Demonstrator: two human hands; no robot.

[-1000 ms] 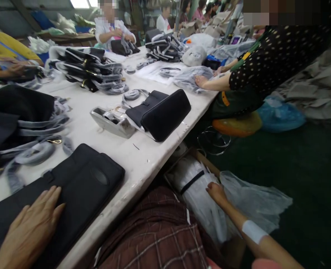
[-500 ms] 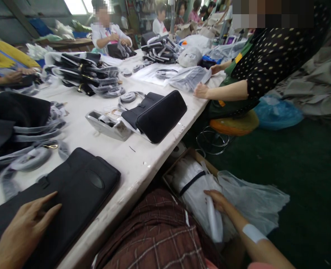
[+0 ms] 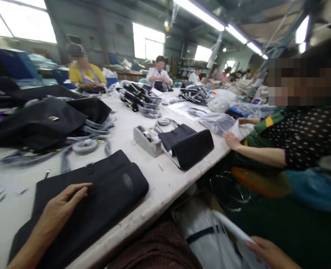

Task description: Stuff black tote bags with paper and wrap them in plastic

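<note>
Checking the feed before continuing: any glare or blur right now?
Head view: windows and ceiling lights glare white; right hand and its white plastic look soft, perhaps from motion; black bag by the left hand looks clearer.

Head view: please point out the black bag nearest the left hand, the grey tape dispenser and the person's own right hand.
Black bag (image 3: 104,201): head view, on its broad upper face.
Grey tape dispenser (image 3: 146,145): head view, on its side wall.
Right hand (image 3: 269,252): head view, on its back.
</note>
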